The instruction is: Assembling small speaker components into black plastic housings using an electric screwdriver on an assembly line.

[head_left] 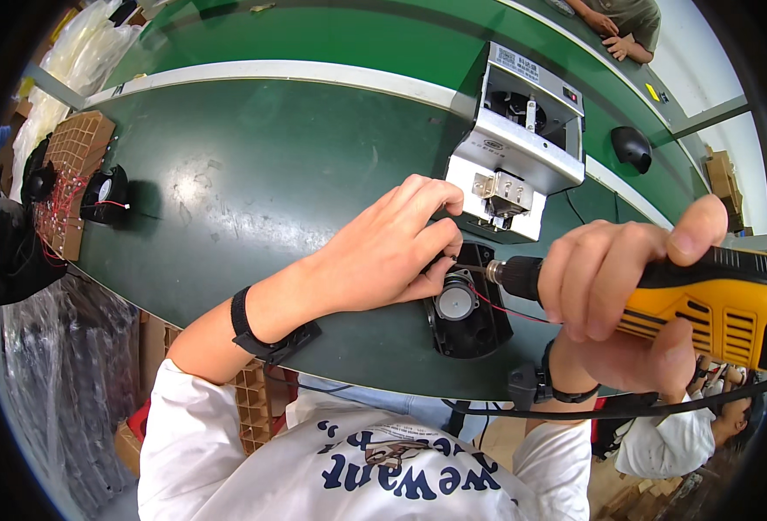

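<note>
My right hand (613,291) is wrapped round a yellow and black electric drill (696,313). Its bit points left, toward a black plastic housing (474,339) on the green bench. A round speaker (457,301) with a silver-grey centre sits in that housing, and a thin red wire runs from it to the right. Beside the bit's tip, over the housing's far edge, my left hand (401,247) has thumb and fingers pinched together. Whatever is between those fingers is too small and hidden to make out.
Just beyond the housing stands a silver screw-feeder machine (513,139). At the far left, a cardboard divider box (84,174) holds red wires, with black speaker units (105,195) beside it. A black cable (609,408) crosses near me. Another person's hands (609,35) rest across the bench.
</note>
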`<control>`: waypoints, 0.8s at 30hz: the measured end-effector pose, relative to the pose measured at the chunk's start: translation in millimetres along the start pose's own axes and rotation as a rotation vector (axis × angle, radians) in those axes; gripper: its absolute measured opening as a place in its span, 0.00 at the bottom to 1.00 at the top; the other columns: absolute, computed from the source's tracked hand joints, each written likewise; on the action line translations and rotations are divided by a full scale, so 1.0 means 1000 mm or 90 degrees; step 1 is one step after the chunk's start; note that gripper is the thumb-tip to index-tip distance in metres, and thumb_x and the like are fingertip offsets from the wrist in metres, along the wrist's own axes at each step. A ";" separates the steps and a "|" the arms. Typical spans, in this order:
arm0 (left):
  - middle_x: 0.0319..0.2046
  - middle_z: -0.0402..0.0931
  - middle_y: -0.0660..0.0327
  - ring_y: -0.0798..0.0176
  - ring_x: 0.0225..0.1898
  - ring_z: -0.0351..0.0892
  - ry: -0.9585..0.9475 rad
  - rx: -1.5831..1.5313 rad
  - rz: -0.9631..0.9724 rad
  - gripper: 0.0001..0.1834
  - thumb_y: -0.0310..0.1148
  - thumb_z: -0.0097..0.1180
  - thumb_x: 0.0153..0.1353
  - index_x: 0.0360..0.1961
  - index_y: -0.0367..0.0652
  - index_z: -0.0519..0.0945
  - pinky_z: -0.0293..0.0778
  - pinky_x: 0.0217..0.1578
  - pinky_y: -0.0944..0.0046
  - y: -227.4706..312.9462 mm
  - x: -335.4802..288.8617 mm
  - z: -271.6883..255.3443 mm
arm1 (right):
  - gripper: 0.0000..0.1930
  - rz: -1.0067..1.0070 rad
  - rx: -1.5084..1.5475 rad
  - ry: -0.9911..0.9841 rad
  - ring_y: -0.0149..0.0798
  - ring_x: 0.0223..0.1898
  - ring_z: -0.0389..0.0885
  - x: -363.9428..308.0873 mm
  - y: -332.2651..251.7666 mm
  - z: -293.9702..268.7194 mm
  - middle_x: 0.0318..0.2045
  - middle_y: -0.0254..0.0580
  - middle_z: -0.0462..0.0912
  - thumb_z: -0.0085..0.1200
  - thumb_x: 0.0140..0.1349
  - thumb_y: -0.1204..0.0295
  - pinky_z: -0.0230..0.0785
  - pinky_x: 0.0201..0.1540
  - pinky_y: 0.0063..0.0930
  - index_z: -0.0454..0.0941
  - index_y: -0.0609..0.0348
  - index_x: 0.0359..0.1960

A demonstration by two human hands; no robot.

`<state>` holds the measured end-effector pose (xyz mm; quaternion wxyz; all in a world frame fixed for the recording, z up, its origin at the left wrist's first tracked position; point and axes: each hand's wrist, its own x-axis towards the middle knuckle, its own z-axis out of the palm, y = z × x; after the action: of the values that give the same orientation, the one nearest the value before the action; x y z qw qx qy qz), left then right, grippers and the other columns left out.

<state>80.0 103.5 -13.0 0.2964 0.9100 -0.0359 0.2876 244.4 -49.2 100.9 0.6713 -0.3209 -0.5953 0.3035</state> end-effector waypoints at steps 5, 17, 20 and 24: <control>0.53 0.70 0.51 0.43 0.54 0.73 0.004 0.013 0.005 0.18 0.22 0.72 0.50 0.40 0.42 0.77 0.77 0.48 0.50 0.000 -0.001 -0.002 | 0.24 -0.009 -0.010 -0.002 0.31 0.18 0.75 0.001 0.001 0.000 0.22 0.33 0.77 0.56 0.74 0.57 0.72 0.23 0.28 0.58 0.52 0.60; 0.54 0.69 0.52 0.42 0.55 0.75 0.001 0.054 0.024 0.19 0.23 0.73 0.48 0.40 0.43 0.77 0.77 0.52 0.48 0.000 -0.002 -0.001 | 0.24 -0.024 -0.012 -0.014 0.30 0.19 0.75 0.001 0.004 -0.004 0.23 0.33 0.77 0.56 0.74 0.57 0.71 0.24 0.27 0.59 0.52 0.61; 0.54 0.69 0.52 0.42 0.55 0.75 0.000 0.049 0.029 0.19 0.23 0.74 0.48 0.40 0.43 0.77 0.77 0.52 0.48 0.002 -0.001 -0.001 | 0.24 -0.024 -0.014 -0.015 0.30 0.19 0.75 0.000 0.004 -0.005 0.23 0.33 0.77 0.56 0.74 0.57 0.71 0.25 0.27 0.59 0.52 0.61; 0.54 0.71 0.51 0.46 0.57 0.76 -0.001 0.071 0.042 0.16 0.27 0.71 0.51 0.38 0.41 0.76 0.76 0.52 0.53 0.002 -0.001 -0.002 | 0.24 -0.018 -0.015 -0.018 0.30 0.19 0.75 0.001 0.006 -0.004 0.23 0.33 0.77 0.56 0.75 0.57 0.72 0.25 0.28 0.58 0.52 0.61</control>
<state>77.6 102.6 -11.1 0.2352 0.9238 -0.0502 0.2979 248.2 -45.2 96.7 0.6633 -0.3158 -0.6128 0.2912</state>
